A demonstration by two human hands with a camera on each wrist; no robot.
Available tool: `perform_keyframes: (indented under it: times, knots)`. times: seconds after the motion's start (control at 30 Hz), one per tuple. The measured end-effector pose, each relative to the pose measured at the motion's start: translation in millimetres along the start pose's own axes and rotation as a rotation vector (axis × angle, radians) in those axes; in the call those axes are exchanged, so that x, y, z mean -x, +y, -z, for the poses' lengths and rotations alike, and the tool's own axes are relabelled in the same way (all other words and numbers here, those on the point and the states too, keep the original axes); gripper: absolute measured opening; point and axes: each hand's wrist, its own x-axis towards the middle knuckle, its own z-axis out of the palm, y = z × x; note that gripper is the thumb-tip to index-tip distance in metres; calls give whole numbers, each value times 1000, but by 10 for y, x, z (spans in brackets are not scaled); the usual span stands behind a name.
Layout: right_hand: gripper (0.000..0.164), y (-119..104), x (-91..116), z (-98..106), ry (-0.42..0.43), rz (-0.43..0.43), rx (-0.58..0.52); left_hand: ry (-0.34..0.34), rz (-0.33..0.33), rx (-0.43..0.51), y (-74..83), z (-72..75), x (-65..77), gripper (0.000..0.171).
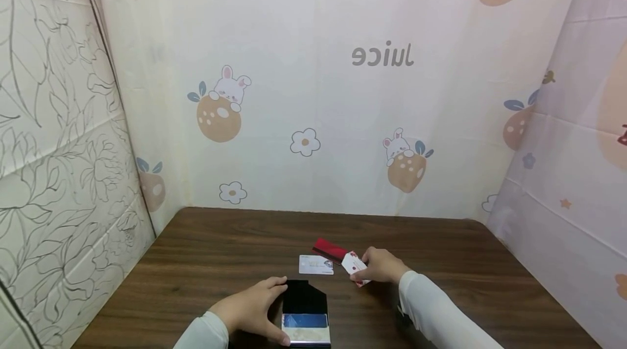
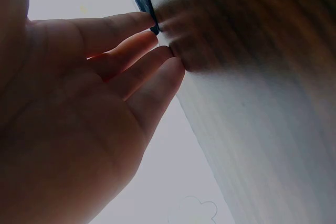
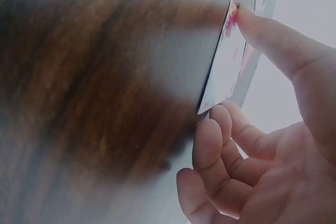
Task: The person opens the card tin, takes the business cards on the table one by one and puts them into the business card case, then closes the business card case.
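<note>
On the table stands an unfolded black card case (image 1: 305,297), with a blue card (image 1: 306,320) showing above its pale, shiny lower part. My left hand (image 1: 252,308) lies at its left side, fingertips touching the black flap's edge and thumb at the lower left. In the left wrist view those fingers (image 2: 157,85) look fairly straight. My right hand (image 1: 384,266) holds a white card with red patterning (image 1: 354,264) by its edges, between thumb and fingers. The right wrist view shows this card (image 3: 223,69) tilted close to the tabletop; its underside is hidden.
Just beyond the case lies a white card (image 1: 312,265) with small print. A red card with a dark stripe (image 1: 329,249) lies behind it, its right end next to the patterned card. Printed curtains (image 1: 303,93) stand behind and beside the brown wooden table (image 1: 196,262).
</note>
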Motion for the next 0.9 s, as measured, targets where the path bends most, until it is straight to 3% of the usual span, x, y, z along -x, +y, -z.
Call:
perform_keyframes:
  times: [0.47, 0.9]
  knots:
    - [66, 47, -14, -11, 19, -1, -72, 3, -1, -9, 5, 8, 2, 95]
    - [41, 92, 7, 35, 45, 48, -135, 2, -38, -15, -17, -1, 10, 97]
